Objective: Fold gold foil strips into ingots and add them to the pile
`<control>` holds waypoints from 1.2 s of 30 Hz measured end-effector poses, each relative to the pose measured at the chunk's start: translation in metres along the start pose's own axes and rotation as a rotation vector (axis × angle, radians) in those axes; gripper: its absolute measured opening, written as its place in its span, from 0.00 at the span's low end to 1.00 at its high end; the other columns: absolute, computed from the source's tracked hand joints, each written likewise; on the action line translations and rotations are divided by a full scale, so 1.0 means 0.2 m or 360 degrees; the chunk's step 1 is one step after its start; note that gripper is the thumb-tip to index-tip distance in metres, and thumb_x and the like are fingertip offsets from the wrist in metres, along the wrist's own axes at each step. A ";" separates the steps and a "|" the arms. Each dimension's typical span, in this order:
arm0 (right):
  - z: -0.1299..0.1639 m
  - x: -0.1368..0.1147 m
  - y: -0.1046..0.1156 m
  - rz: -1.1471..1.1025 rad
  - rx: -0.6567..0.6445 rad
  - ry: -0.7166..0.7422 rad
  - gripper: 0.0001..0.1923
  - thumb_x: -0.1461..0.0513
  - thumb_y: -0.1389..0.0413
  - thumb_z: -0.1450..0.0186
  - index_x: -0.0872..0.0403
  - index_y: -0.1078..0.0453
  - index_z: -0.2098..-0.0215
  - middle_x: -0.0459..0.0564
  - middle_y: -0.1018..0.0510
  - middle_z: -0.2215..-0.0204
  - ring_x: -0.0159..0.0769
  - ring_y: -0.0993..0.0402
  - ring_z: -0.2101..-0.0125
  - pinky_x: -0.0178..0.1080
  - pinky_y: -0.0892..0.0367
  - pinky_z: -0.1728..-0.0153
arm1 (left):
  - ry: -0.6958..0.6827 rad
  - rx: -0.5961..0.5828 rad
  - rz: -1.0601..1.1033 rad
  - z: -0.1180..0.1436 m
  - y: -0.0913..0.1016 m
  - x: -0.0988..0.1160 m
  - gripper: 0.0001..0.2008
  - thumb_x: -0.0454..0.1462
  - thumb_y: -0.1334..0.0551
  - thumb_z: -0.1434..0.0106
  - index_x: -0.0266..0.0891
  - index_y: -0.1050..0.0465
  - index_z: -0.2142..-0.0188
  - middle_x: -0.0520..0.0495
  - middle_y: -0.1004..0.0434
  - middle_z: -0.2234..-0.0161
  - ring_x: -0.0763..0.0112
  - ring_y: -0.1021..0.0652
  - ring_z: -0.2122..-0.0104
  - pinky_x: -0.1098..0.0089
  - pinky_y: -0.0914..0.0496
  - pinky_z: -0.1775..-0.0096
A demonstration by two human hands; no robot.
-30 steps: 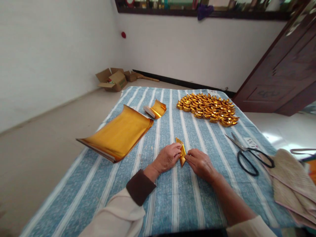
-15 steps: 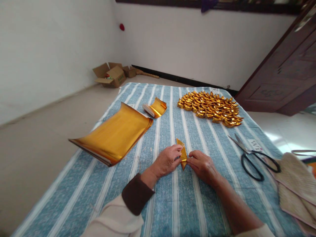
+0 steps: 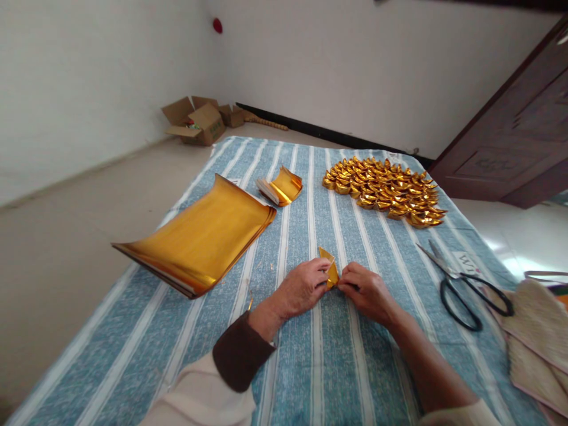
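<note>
A small piece of folded gold foil paper (image 3: 331, 271) is between my two hands, just above the striped cloth. My left hand (image 3: 303, 286) pinches its left side, with fingers closed over the middle. At its lower right corner, the fingers of my right hand (image 3: 366, 294) are pressed together on the edge. My fingertips hide part of the folds. Beyond my left hand lies a large stack of gold foil sheets (image 3: 208, 231), its edges curling up. Behind it is a smaller stack of gold paper (image 3: 287, 186). Many folded gold paper ingots (image 3: 384, 190) stand grouped at the far right.
Black-handled scissors (image 3: 461, 290) lie with blades parted, right of my right hand. Beige quilted fabric (image 3: 532, 331) covers the right edge. Blue-and-white striped cloth (image 3: 295, 378) covers the table. Open cardboard boxes (image 3: 197, 123) sit on the floor by the wall; a dark red door (image 3: 501, 142) stands at right.
The lower point of the gold paper, which stuck out below my fingers, is now folded up out of sight. My right fingers have curled in tighter. The view has tilted down slightly.
</note>
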State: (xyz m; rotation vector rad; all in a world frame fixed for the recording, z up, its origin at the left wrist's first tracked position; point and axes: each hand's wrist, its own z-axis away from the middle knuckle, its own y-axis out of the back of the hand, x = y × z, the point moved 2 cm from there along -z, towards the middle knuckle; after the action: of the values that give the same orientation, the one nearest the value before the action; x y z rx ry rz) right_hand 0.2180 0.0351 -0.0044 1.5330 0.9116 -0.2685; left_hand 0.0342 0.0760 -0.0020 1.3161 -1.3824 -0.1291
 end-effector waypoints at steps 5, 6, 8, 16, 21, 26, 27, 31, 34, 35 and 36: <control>-0.02 -0.01 0.00 -0.0008 0.0026 -0.0124 0.12 0.63 0.46 0.34 0.53 0.31 0.76 0.45 0.30 0.73 0.31 0.30 0.72 0.34 0.37 0.69 | 0.0029 0.0017 0.0014 0.00 0.00 0.00 0.08 0.32 0.43 0.33 0.37 0.24 0.62 0.43 0.25 0.52 0.63 0.25 0.50 0.59 0.29 0.48; -0.03 -0.01 0.00 -0.0006 0.0037 -0.0147 0.13 0.63 0.45 0.34 0.53 0.32 0.77 0.45 0.30 0.74 0.31 0.30 0.72 0.34 0.38 0.70 | 0.0028 0.0022 0.0028 0.00 0.00 0.00 0.08 0.32 0.43 0.33 0.37 0.24 0.62 0.42 0.25 0.52 0.63 0.25 0.50 0.59 0.28 0.48; -0.03 -0.02 -0.01 -0.0002 0.0060 -0.0185 0.14 0.62 0.45 0.34 0.53 0.34 0.79 0.45 0.31 0.75 0.30 0.31 0.74 0.34 0.39 0.71 | 0.0023 0.0030 0.0061 0.00 0.00 0.00 0.08 0.31 0.43 0.34 0.37 0.25 0.63 0.43 0.25 0.53 0.63 0.25 0.50 0.59 0.29 0.48; -0.05 -0.02 -0.03 0.0041 0.0136 -0.0294 0.14 0.62 0.45 0.35 0.53 0.35 0.80 0.44 0.32 0.76 0.29 0.34 0.76 0.33 0.43 0.74 | 0.0149 0.0066 0.0094 0.01 0.01 -0.01 0.15 0.29 0.42 0.40 0.36 0.27 0.53 0.39 0.26 0.49 0.61 0.25 0.48 0.58 0.29 0.46; -0.06 -0.03 -0.03 0.0085 0.0134 -0.0355 0.14 0.63 0.44 0.36 0.53 0.35 0.80 0.44 0.32 0.76 0.28 0.35 0.77 0.34 0.44 0.74 | 0.0194 0.0109 0.0114 0.01 0.01 -0.02 0.14 0.32 0.39 0.39 0.36 0.28 0.53 0.39 0.26 0.49 0.60 0.25 0.48 0.57 0.29 0.46; -0.06 -0.03 -0.03 0.0060 0.0132 -0.0371 0.14 0.63 0.43 0.36 0.53 0.34 0.80 0.44 0.32 0.76 0.29 0.34 0.76 0.34 0.44 0.74 | 0.0249 0.0148 0.0155 0.00 0.01 0.00 0.08 0.35 0.38 0.36 0.36 0.26 0.57 0.39 0.26 0.50 0.61 0.25 0.49 0.58 0.29 0.47; -0.05 -0.03 -0.02 0.0046 0.0132 -0.0360 0.14 0.63 0.44 0.36 0.53 0.34 0.79 0.43 0.32 0.76 0.28 0.34 0.76 0.34 0.44 0.74 | 0.0249 0.0130 0.0170 0.00 0.01 0.00 0.07 0.35 0.38 0.36 0.37 0.26 0.58 0.40 0.26 0.50 0.61 0.25 0.49 0.58 0.29 0.47; -0.04 -0.03 -0.01 -0.0064 0.0099 -0.0279 0.12 0.64 0.44 0.36 0.53 0.32 0.78 0.44 0.32 0.75 0.29 0.33 0.74 0.34 0.41 0.72 | 0.0213 0.0018 0.0205 -0.01 0.02 0.01 0.05 0.32 0.34 0.40 0.38 0.25 0.62 0.42 0.26 0.50 0.60 0.26 0.47 0.58 0.31 0.46; -0.03 -0.03 0.01 -0.0135 0.0042 -0.0215 0.07 0.65 0.43 0.36 0.52 0.27 0.72 0.44 0.30 0.72 0.31 0.30 0.70 0.34 0.39 0.68 | 0.0224 -0.0015 0.0233 -0.01 0.03 0.01 0.10 0.30 0.33 0.42 0.39 0.24 0.60 0.43 0.28 0.48 0.60 0.27 0.46 0.57 0.31 0.45; -0.02 -0.03 0.01 -0.0141 0.0020 -0.0195 0.05 0.65 0.42 0.36 0.52 0.26 0.70 0.44 0.30 0.71 0.31 0.30 0.69 0.35 0.39 0.67 | 0.0232 -0.0014 0.0249 -0.01 0.03 0.01 0.10 0.30 0.34 0.42 0.40 0.24 0.60 0.44 0.28 0.48 0.61 0.26 0.46 0.57 0.31 0.45; -0.02 -0.03 0.01 -0.0137 -0.0002 -0.0175 0.05 0.66 0.42 0.36 0.51 0.25 0.67 0.44 0.29 0.70 0.31 0.29 0.68 0.35 0.38 0.67 | 0.0238 -0.0014 0.0266 -0.01 0.02 0.01 0.10 0.30 0.34 0.41 0.41 0.24 0.59 0.45 0.28 0.48 0.62 0.26 0.47 0.57 0.31 0.45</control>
State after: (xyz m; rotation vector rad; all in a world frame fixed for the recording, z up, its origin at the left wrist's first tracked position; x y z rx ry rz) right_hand 0.2138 0.0359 0.0016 1.4649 0.8917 -0.4104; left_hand 0.0325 0.0774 0.0027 1.1730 -1.3555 0.0753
